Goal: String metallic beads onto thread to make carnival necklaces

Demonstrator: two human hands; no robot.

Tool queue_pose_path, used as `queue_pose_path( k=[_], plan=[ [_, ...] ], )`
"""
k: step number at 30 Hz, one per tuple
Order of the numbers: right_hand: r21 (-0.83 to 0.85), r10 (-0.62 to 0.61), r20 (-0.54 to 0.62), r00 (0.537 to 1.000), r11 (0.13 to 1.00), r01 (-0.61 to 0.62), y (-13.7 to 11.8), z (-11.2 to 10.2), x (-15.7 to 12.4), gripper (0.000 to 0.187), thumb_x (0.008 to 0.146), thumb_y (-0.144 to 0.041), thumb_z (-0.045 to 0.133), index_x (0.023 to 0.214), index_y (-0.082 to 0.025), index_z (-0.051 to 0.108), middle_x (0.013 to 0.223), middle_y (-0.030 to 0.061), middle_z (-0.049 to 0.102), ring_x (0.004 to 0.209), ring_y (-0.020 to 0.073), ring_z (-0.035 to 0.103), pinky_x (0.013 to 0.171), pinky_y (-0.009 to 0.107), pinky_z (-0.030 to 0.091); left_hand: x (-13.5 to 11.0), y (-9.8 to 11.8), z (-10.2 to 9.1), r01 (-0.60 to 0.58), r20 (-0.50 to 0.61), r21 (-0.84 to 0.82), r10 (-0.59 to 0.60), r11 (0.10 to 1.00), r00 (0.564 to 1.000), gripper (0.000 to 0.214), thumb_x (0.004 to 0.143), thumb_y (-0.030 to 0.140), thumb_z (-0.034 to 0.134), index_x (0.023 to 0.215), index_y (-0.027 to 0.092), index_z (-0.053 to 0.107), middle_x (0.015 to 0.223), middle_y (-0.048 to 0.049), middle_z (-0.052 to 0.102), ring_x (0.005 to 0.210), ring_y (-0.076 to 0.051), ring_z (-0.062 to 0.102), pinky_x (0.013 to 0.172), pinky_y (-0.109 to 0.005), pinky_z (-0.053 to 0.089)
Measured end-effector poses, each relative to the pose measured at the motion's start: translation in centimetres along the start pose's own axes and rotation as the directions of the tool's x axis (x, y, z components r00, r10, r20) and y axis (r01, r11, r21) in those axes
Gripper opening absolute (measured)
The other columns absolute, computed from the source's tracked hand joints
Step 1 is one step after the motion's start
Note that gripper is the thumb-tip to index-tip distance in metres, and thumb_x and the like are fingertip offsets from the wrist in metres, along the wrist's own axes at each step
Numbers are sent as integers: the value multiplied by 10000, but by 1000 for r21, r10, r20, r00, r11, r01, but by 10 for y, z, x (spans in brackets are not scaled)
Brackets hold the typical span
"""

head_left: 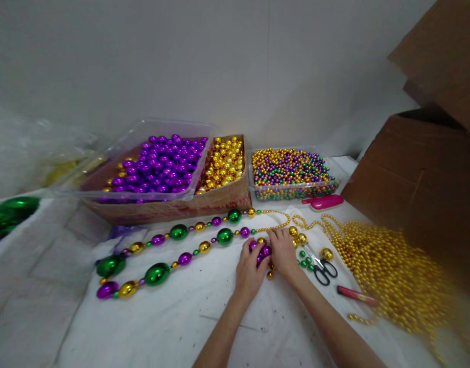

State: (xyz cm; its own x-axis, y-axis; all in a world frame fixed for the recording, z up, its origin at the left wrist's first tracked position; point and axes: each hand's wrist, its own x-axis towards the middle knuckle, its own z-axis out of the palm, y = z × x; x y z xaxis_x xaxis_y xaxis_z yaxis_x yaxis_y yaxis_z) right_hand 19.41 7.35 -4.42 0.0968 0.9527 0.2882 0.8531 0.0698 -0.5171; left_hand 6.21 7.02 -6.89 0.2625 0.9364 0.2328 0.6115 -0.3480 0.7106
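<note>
My left hand (251,268) is curled around a small group of shiny purple beads (263,251) on the white cloth. Beside it, my right hand (283,250) rests with bent fingers by the same group; its fingertips are partly hidden, and whatever they may hold cannot be made out. A gold bead (270,275) lies just below the hands. Larger gold beads (294,231) and small green beads (303,262) sit to the right of my right hand. A looped necklace of green, purple and gold beads (179,232) stretches leftward, ending near my hands in a thin gold bead chain (284,214).
Black-handled scissors (321,276), a red stick-like item (356,295) and a pink case (327,203) lie right. A heap of gold bead strands (396,271) spreads beyond. Behind stand a clear bin (143,196), a cardboard box (219,198) and a tub of mixed beads (292,171).
</note>
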Motion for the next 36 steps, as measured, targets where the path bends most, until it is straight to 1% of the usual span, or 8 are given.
queue_pose_path(
  k=[4,15,20,23,26,31,34,36],
  plan=[
    [-43,-41,-4,999,998,40,4,3,-6,331,834,-82,442,1104,-173,611,1078,133,627,1035,284,497,904,416,387,-3,-2,5,-37,-61,24,38,999,997,331,841,332,518,1147,237,606,1329,-87,427,1234,-247,429,1058,-392,355],
    [67,21,-221,975,998,-6,16,-34,-81,259,886,-222,381,1030,-194,595,1009,129,641,980,288,547,855,453,435,-6,-4,-7,4,58,-211,9,977,998,457,928,398,321,1290,190,507,1379,-101,455,1307,-201,364,1121,-372,256],
    [184,-119,-226,967,969,163,-20,-19,-72,242,863,-312,421,993,-217,602,988,124,644,966,306,559,851,469,432,-16,3,-3,35,-21,-194,-40,980,999,465,917,395,345,1298,170,490,1309,-114,525,1249,-200,431,1095,-338,316],
    [238,-244,-188,951,928,285,-52,-12,-67,252,869,-318,415,994,-204,602,1019,122,635,997,298,550,893,472,413,-28,9,-17,17,-111,-141,-33,990,993,438,909,330,369,1312,188,465,1331,-121,500,1255,-220,413,1085,-388,319],
    [254,-335,-153,930,896,364,-68,-10,-63,285,872,-340,414,1021,-187,603,1031,121,629,995,295,549,885,471,417,-62,18,-66,-34,-162,-79,20,996,987,379,866,293,471,1225,190,536,1232,-99,571,1156,-225,496,995,-376,414],
    [324,-407,-41,913,859,397,-101,7,-45,315,867,-403,431,1039,-206,607,1046,102,624,983,291,559,839,452,438,-150,40,-194,-102,-96,65,108,993,990,260,905,305,445,1042,187,631,947,-66,681,897,-170,618,826,-274,481],
    [443,-537,61,841,770,459,-161,21,-37,297,881,-389,439,1053,-214,607,1067,88,614,1022,271,543,883,434,425,-183,43,-271,22,-223,189,21,982,975,248,927,268,406,1034,185,614,998,-63,667,954,-166,597,859,-285,460],
    [530,-616,119,778,702,475,-215,29,-32,295,880,-377,449,1060,-207,611,1089,91,609,1048,265,537,886,422,429,-186,33,-320,91,-350,295,19,951,937,233,923,280,416,1022,197,610,1020,-50,660,979,-170,583,888,-310,447]
  ],
)
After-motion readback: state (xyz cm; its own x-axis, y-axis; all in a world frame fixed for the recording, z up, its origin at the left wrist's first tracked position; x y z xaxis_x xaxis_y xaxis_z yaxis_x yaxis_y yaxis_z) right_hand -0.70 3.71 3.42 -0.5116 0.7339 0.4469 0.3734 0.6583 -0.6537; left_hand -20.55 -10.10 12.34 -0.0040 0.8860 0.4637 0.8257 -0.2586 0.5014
